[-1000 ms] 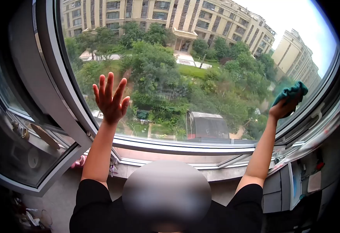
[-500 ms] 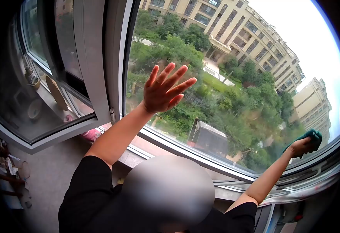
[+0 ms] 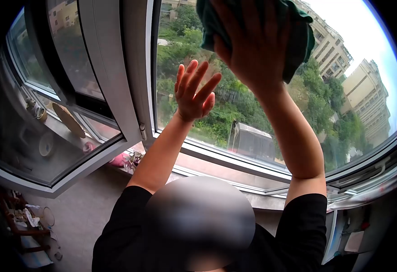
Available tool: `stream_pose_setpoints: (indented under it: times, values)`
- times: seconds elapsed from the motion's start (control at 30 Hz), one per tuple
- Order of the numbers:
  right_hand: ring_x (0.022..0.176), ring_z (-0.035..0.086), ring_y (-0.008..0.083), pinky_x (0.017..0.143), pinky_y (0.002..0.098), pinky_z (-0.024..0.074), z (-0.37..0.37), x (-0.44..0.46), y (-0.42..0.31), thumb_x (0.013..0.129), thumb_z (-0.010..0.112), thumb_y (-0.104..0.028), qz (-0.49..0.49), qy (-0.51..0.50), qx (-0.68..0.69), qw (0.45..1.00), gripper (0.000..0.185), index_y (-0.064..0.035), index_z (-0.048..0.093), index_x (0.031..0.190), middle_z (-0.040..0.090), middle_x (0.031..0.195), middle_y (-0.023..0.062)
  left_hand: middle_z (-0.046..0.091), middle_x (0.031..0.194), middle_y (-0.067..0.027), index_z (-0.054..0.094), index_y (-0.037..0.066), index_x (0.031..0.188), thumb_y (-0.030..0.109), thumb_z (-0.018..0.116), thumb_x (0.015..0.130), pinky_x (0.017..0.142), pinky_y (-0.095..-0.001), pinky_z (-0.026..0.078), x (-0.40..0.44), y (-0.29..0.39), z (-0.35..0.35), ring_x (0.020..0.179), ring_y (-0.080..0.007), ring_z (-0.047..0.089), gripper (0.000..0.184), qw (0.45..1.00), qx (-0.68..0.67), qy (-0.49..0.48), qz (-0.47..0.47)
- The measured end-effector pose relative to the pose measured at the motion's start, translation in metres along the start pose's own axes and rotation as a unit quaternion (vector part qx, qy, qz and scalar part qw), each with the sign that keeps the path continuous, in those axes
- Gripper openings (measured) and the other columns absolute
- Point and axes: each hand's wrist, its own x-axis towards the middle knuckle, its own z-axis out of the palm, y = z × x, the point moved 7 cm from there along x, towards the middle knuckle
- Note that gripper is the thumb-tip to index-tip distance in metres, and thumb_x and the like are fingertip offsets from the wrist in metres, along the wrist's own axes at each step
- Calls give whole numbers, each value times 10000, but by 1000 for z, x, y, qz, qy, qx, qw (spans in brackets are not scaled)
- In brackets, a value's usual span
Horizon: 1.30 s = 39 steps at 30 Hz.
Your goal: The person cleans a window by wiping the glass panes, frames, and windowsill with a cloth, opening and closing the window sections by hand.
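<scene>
A large window pane fills the middle and right of the view. Against a dark green cloth at the top, my right hand is spread, with the cloth between it and the glass. My left hand is raised at the left part of the pane, lower than the right one. Its fingers are apart and nothing is in it. Whether its fingertips touch the glass cannot be made out.
An open window sash stands at the left. The sill runs below the pane, with a plant near its left end. Cluttered wooden furniture is at the lower left, and a floral fabric at the right.
My right hand has moved with the cloth from the far right of the pane up and left to the top middle. The view has turned; my left hand stays raised, its fingers slightly more curled.
</scene>
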Motion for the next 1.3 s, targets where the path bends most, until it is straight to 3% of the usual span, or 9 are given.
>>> stream_pose_setpoints:
  times: [0.33,0.5,0.83,1.0,1.07,1.1,1.2,1.23,1.3]
  values:
    - [1490,389,322,1288,591,91,-36,-70,98,943,605,-559,0,-20,28,999,573,-335,577,1470,497,1567,39,468,1542,-262,543,-12,1425,301,401,1056,1217,-525,293,5,0,-3,1442,-395,432,504,997,72,-13,6]
    - [1265,515,428,1131,530,366,-119,-133,216,868,580,-642,107,-2,-161,981,720,-153,639,1394,580,1370,161,494,1534,-214,562,-20,1418,290,372,1065,1217,-505,282,11,3,-5,1426,-355,447,507,992,118,-35,-12]
    - [1334,511,334,1116,423,352,-224,-429,385,1088,421,-396,323,163,-176,916,532,-39,526,1467,565,1431,180,518,1526,-172,591,11,1413,283,326,1091,1168,-477,317,18,8,-2,1411,-350,462,497,983,168,-71,11]
    - [1291,561,405,1080,477,417,-220,-571,360,1066,386,-430,493,209,-210,818,564,-36,540,1440,570,1444,233,526,1519,-166,596,16,1418,290,331,1088,1166,-475,318,16,1,-10,1399,-349,468,504,982,174,-75,10]
    - [1309,554,369,1101,446,413,-203,-594,320,1070,371,-392,697,186,-221,657,552,-26,524,1454,563,1450,206,531,1514,-166,604,20,1416,309,322,1089,1168,-470,314,16,4,-7,1390,-349,475,520,982,172,-76,9]
    - [1341,532,386,1109,461,413,-193,-598,307,1062,362,-432,631,256,-187,708,585,-53,509,1483,536,1487,217,533,1513,-167,607,18,1413,312,326,1087,1169,-471,313,17,6,-4,1389,-350,477,522,983,170,-75,6]
    - [1332,538,407,1130,529,394,-151,-555,227,1041,357,-446,778,215,-173,565,628,-76,446,1540,521,1499,227,536,1514,-177,627,14,1400,342,334,1060,1179,-477,308,19,9,0,1398,-362,475,555,988,140,-71,2]
    - [1332,538,407,1130,529,394,-139,-537,208,1041,357,-446,779,215,-173,563,628,-76,446,1540,521,1499,227,536,1516,-179,629,18,1400,358,330,1053,1182,-477,306,17,11,4,1402,-366,473,570,989,130,-73,-3]
    - [1334,482,437,1133,525,334,-110,-462,168,1038,450,-369,623,218,-116,742,652,-14,351,1575,435,1526,272,536,1521,-186,640,27,1392,387,327,1035,1193,-474,296,18,13,6,1412,-367,467,596,992,103,-79,-11]
